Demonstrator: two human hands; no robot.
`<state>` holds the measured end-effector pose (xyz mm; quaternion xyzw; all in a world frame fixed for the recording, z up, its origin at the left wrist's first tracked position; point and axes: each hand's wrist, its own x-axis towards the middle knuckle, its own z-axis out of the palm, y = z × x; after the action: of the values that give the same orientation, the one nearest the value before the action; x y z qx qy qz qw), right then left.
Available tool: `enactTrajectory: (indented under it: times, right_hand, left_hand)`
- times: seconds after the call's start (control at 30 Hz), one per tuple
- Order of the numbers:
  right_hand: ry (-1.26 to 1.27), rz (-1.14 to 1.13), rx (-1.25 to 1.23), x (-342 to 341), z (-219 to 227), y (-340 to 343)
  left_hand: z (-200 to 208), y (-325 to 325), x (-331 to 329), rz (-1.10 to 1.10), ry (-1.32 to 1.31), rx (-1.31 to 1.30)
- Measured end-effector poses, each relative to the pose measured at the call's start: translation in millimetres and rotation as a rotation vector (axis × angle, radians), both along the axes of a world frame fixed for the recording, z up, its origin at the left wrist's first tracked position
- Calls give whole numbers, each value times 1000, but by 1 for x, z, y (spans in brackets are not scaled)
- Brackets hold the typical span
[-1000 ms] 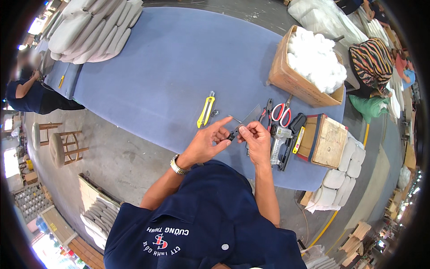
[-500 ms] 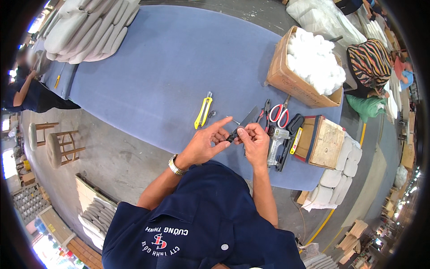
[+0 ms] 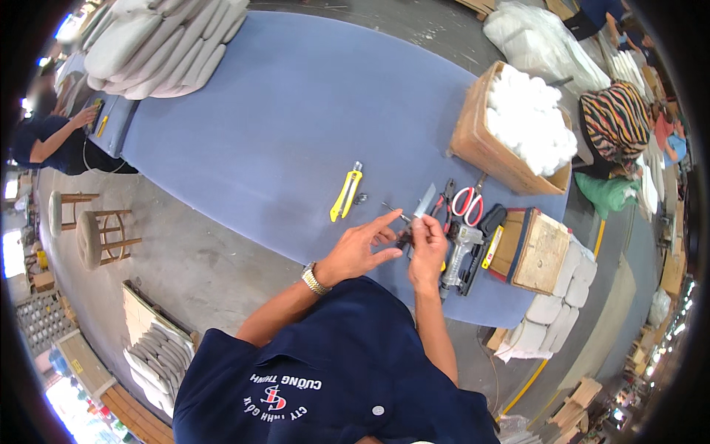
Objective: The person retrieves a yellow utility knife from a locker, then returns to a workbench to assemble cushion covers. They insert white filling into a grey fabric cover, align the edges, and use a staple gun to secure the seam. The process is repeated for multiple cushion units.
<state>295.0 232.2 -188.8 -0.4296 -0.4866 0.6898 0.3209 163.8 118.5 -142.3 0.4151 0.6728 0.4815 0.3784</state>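
Note:
My right hand [image 3: 427, 255] pinches a knife with a flat grey blade [image 3: 426, 200] pointing up and away over the table; its grip is mostly hidden by the fingers. A small black part [image 3: 404, 238] shows between my two hands, its kind unclear. My left hand [image 3: 361, 248] is beside it, index finger stretched toward a thin dark rod [image 3: 392, 209], thumb apart from the fingers. Beyond my left hand lie a yellow utility knife [image 3: 346, 194] and a small dark piece [image 3: 361, 198]. To the right are pliers [image 3: 444, 201] and red-and-white-handled scissors [image 3: 467, 203].
On the blue table [image 3: 288, 96], a staple gun [image 3: 460, 259] and a wooden box [image 3: 540, 255] sit at right, near a carton of white stuffing [image 3: 473, 133]. Grey cushions [image 3: 163, 52] are piled far left, near a co-worker [image 3: 55, 140]. Stools [image 3: 89, 240] stand on the floor.
My hands have shifted slightly right in the picture, and the left thumb has come away from the black part. The blade is tilted and catches more light. The co-worker's hand has risen.

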Motion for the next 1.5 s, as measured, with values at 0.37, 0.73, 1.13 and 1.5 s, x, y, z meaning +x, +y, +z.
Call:
enactTrajectory:
  times: [0.37,0.73,1.13,1.5]
  right_hand:
    - [-129,89,-45,25,16,15]
    - [-61,303,-11,36,59,-5]
    - [-181,461,160,31,70,-12]
    - [-229,521,271,30,55,-16]
  left_hand:
    - [-157,24,-76,432,423,-443]
    - [-90,-2,-79,760,-1189,247]
    - [-23,13,-43,895,-1264,431]
    - [-18,12,-37,825,-1281,437]
